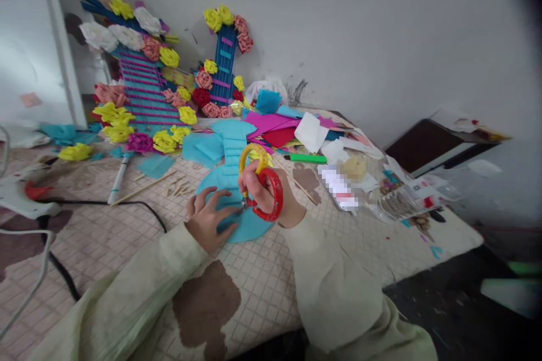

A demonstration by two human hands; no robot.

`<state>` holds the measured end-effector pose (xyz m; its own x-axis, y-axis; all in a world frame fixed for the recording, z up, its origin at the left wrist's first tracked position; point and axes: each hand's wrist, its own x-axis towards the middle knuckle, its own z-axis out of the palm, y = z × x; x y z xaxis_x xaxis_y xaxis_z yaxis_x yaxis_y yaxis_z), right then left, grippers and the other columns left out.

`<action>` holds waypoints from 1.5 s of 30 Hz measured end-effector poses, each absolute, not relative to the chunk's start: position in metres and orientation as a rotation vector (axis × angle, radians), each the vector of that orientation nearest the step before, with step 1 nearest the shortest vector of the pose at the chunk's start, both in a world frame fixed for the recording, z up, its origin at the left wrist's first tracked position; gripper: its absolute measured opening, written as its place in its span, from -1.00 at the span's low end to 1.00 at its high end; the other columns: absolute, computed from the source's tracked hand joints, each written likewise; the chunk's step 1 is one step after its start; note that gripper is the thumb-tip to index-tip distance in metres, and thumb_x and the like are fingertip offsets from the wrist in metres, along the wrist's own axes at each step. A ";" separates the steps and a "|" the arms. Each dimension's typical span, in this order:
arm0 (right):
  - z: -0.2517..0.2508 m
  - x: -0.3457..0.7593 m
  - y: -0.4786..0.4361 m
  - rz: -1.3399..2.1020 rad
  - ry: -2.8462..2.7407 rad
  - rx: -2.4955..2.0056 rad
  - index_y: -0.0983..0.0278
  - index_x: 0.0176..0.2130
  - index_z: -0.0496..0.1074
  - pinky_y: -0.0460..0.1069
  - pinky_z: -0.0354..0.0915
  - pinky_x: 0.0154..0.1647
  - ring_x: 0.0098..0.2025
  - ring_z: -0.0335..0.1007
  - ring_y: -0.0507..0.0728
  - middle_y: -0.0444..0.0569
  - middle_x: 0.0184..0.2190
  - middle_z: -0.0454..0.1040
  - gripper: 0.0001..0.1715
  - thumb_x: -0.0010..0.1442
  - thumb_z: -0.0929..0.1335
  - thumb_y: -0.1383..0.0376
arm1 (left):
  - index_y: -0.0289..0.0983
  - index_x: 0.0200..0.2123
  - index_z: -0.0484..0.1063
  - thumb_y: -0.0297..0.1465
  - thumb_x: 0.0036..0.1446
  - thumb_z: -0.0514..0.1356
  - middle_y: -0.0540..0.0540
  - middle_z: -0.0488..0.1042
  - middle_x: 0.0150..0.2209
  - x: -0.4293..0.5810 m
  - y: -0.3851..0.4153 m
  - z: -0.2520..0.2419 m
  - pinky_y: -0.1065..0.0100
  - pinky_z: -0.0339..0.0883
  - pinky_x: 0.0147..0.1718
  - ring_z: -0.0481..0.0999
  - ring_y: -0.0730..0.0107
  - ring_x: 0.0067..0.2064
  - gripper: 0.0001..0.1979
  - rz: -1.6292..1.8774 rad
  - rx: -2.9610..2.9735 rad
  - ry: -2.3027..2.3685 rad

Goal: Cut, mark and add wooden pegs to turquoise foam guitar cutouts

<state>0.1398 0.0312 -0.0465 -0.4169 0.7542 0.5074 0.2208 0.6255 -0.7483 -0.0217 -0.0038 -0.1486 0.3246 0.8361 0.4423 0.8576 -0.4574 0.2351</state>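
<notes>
The blue disc [254, 227] is lying flat on the worktop [262, 285], near its front edge, with a ribbed blue strip [234, 149] running back from it. The left hand [209, 220] is resting palm down on the disc's left part, fingers spread, pinning it rather than gripping it. The right hand [265, 194] is wrapping round the scissors [275, 200], fingers through the red and yellow loops. The blades are mostly hiding behind the hand, down at the disc's surface, so how far apart they are standing I cannot tell.

The disc is looking thin, light and limp, likely to crease or tear under a pull. A flat palm close to the cut, or a light pinch at the rim, seems the best hold.

Just beyond it, thin wooden sticks [144, 187] are lying scattered, and a green marker [305, 158] is lying to the right beside loose coloured sheets [275, 124]. Paper-flower stands [139, 84] are leaning at the wall, and a black cable [127, 206] is trailing to the left.
</notes>
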 end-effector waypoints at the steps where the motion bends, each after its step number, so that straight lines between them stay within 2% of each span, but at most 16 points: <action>1: -0.047 0.140 0.032 0.746 -1.944 -0.772 0.25 -0.49 0.23 -0.06 0.26 -0.43 -0.51 0.28 0.02 -0.12 -0.56 0.33 -0.64 0.23 0.16 0.10 | 0.02 -0.23 0.46 -0.21 0.02 0.11 -0.07 0.27 0.02 -0.022 -0.004 -0.149 -0.12 0.05 -0.14 0.08 -0.14 0.10 -0.77 -0.800 -2.528 -1.616; 19: -0.051 0.139 0.035 0.767 -1.924 -0.763 0.24 -0.47 0.22 -0.05 0.26 -0.41 -0.49 0.29 0.04 -0.12 -0.56 0.30 -0.63 0.23 0.16 0.07 | -0.03 -0.26 0.47 -0.21 0.03 0.10 -0.06 0.30 -0.02 -0.022 -0.002 -0.151 -0.08 0.04 -0.10 0.08 -0.06 0.09 -0.78 -0.831 -2.516 -1.589; 33: -0.048 0.140 0.031 0.754 -1.958 -0.729 0.24 -0.49 0.25 -0.06 0.27 -0.42 -0.46 0.30 0.03 -0.12 -0.54 0.34 -0.66 0.22 0.17 0.12 | -0.02 -0.27 0.48 -0.18 -0.02 0.14 -0.10 0.29 0.00 -0.020 -0.004 -0.148 -0.15 0.02 -0.09 0.08 -0.15 0.10 -0.77 -0.808 -2.487 -1.676; 37: -0.036 0.146 0.030 0.792 -1.825 -0.672 0.23 -0.50 0.21 -0.03 0.28 -0.46 -0.53 0.27 0.03 -0.15 -0.62 0.27 -0.63 0.23 0.15 0.09 | 0.02 -0.24 0.46 -0.20 -0.02 0.16 -0.04 0.30 0.01 -0.020 -0.005 -0.148 -0.12 0.00 -0.07 0.09 -0.09 0.11 -0.78 -0.811 -2.494 -1.705; 41: -0.031 0.149 0.031 0.834 -1.648 -0.595 0.22 -0.49 0.20 -0.07 0.22 -0.58 -0.58 0.24 0.00 -0.17 -0.61 0.28 -0.64 0.22 0.19 0.07 | -0.01 -0.25 0.46 -0.22 -0.04 0.17 -0.02 0.32 0.00 -0.019 -0.005 -0.142 -0.09 -0.02 -0.03 0.09 -0.06 0.12 -0.77 -0.891 -2.474 -1.610; 45: -0.031 0.143 0.029 0.807 -1.549 -0.607 0.23 -0.50 0.20 -0.11 0.18 -0.65 -0.61 0.21 -0.03 -0.17 -0.61 0.29 -0.63 0.21 0.19 0.06 | -0.10 -0.13 0.38 -0.24 0.01 0.16 -0.05 0.46 -0.14 -0.018 -0.007 -0.124 0.05 0.09 -0.06 0.26 0.10 0.03 -0.70 -1.178 -2.456 -1.386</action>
<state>0.1429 0.0287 -0.0306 -0.1371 0.7702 0.6229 -0.0695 0.6198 -0.7817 -0.0183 -0.0069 -0.1242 0.2926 0.6948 0.6570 0.7604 -0.5856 0.2808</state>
